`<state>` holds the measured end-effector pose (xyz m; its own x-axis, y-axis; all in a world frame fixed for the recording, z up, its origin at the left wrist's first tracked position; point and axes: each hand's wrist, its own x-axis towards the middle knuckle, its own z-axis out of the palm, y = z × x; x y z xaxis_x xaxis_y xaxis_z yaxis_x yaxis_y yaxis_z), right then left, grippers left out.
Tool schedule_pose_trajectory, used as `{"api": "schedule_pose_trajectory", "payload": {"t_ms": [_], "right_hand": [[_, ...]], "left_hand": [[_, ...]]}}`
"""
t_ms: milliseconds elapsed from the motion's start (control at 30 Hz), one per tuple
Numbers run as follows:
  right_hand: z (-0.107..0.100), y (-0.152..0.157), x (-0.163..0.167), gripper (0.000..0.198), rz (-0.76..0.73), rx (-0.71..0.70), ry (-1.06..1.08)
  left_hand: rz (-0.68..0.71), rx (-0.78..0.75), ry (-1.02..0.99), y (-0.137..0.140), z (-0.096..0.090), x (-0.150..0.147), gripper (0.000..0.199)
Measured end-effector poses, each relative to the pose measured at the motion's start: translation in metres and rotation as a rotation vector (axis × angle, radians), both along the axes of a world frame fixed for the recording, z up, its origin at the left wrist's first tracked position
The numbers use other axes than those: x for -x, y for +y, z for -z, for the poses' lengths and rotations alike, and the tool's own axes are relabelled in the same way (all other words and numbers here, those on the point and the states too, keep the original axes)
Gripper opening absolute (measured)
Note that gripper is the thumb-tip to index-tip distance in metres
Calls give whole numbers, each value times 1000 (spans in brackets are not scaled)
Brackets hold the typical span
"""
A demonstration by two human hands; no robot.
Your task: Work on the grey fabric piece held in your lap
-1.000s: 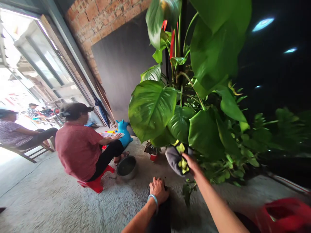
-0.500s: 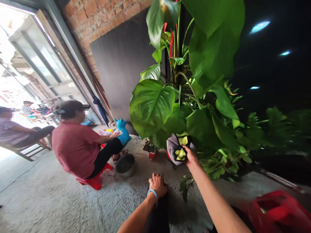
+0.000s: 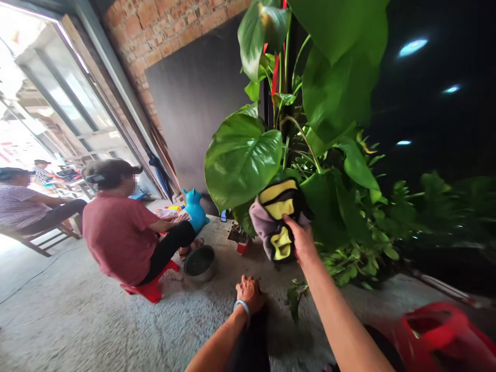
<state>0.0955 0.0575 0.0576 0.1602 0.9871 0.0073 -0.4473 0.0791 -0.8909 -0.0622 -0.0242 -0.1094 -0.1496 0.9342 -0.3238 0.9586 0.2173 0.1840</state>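
My right hand [image 3: 301, 238] grips a bunched cloth [image 3: 274, 208] with yellow, black and mauve-grey faces. The thumb presses on top of the cloth; most of the other fingers are hidden behind it. The cloth is up against the underside of a broad glossy leaf [image 3: 244, 160] of a tall potted plant; whether it touches the leaf is hard to tell. My left hand [image 3: 250, 292], with a pale bangle at its wrist, rests over my knee. Its fingers are loosely bent and apart, holding nothing.
A person in a red shirt [image 3: 120, 232] sits on a red stool [image 3: 153, 292] to the left, near a metal basin [image 3: 200, 263] and a blue animal toy [image 3: 196, 209]. Lower right is a red plastic bag [image 3: 437, 330]. A small red pot [image 3: 242, 245] stands by the plant.
My right hand has brought the cloth slightly up and left, and more of its yellow side shows. The broad leaf has tilted upward. My left hand stays on the knee.
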Motion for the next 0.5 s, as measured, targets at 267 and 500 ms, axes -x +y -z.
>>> {"api": "schedule_pose_trajectory", "payload": {"t_ms": [267, 500], "right_hand": [[93, -68, -6, 32, -103, 343, -7], [64, 27, -10, 45, 6, 169, -25]], "left_hand": [[68, 71, 29, 2, -8, 4, 41], [20, 11, 21, 4, 8, -3, 41]]}}
